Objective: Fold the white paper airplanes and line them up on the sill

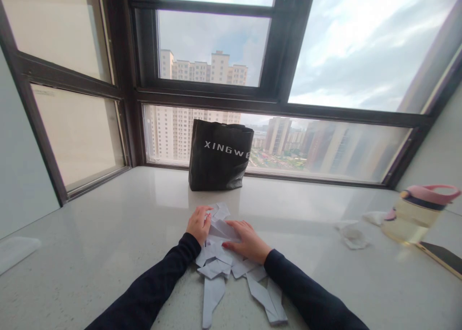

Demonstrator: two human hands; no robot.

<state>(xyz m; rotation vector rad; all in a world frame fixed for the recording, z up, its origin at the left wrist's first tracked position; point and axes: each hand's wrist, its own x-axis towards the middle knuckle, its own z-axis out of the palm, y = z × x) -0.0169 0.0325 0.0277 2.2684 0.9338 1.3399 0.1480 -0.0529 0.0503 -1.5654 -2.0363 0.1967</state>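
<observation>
Many pieces of white paper (213, 294), cut or folded into angular shapes, lie in a loose pile on the pale sill. My left hand (199, 224) rests at the pile's upper left edge, its fingers curved over the paper. On the right side of the pile, my right hand (249, 242) has thumb and fingers apart, touching the pieces. Neither hand clearly grips a piece. A black bag (220, 161) with white lettering stands upright just behind the pile.
At the right are a bottle (415, 217) with a pink lid, a phone (442, 258) and crumpled white tissue (353, 236). A whitish flat item (18, 252) lies far left. Dark-framed windows (216, 98) rise behind the sill (126, 214).
</observation>
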